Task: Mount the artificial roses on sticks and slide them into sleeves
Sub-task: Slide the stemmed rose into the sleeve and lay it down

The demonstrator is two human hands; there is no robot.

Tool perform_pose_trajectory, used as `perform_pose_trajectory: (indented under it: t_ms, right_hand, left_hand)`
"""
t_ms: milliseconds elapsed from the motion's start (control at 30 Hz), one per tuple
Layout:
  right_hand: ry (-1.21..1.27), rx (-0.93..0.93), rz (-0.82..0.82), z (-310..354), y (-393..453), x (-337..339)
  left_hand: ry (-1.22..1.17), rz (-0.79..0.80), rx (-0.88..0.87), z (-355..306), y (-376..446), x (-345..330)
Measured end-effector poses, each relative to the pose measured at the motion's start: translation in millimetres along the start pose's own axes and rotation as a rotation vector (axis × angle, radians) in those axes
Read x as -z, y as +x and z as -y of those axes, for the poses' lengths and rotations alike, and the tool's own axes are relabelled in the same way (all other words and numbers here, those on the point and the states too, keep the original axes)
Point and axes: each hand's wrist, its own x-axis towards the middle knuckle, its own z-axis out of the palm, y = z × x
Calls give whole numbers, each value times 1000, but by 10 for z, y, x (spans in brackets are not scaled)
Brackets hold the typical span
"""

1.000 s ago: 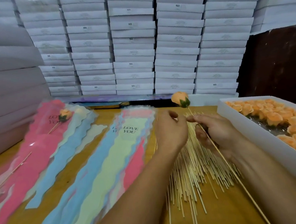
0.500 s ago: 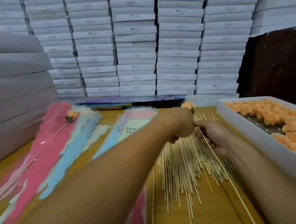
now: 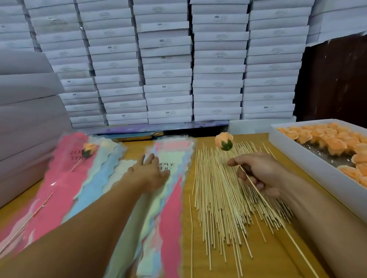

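Note:
My right hand pinches a thin wooden stick topped by an orange rose with green leaves, held above a pile of loose sticks. My left hand lies flat, fingers spread, on the top sleeve of the middle stack of pastel sleeves printed "LOVE YOU". At the left, a pink sleeve holds a finished rose on a stick.
A white box full of orange rose heads runs along the right edge of the wooden table. White cartons are stacked in a wall behind, with more piled at the left. A dark panel stands at the back right.
My left hand has let go of the rose and swung left onto the sleeve stack. My right hand keeps the stick, with the rose now fully in sight.

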Motion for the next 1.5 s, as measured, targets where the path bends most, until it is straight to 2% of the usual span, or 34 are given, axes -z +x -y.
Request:
perform_pose_trajectory:
  t_ms: [100,267,400,533,833,1000,1200,1300,1367,1433,1500]
  right_hand:
    - [-7,7,1,-5,4,-3]
    - [-43,16,0,-1,-18,-18]
    - [-46,12,5,1,-26,-25]
    - [-65,6,23,-6,-40,-50]
    - [111,-35,116,42,-93,-140]
    - [281,-35,183,77,-115,-154]
    - [300,-1,110,68,-112,-137]
    - [219,7,57,55,-99,-154]
    - [178,16,46,52,-101,-162]
    - [183,21,60,64,-119,-153]
    - [211,30,85,92,-144,-137]
  left_hand:
    - [40,31,-22,6,-16,-127]
    - [87,-97,-69,-48,-87,-195]
    - [212,-220,-84,-92,-158,-166]
    - [287,-233,-71,-180,-226,-7]
    - [186,-329,-243,-595,-545,298]
    - [107,-306,-290,-906,-862,214]
    - [169,-347,-402,-1152,-1109,53]
    - [55,-301,-450,-1207,-1186,63]
    - [-91,-179,-440,-1210,-1188,106]
    - [-309,-1,-377,-1175,-1152,185]
    - [-563,10,-266,-1098,-1062,288]
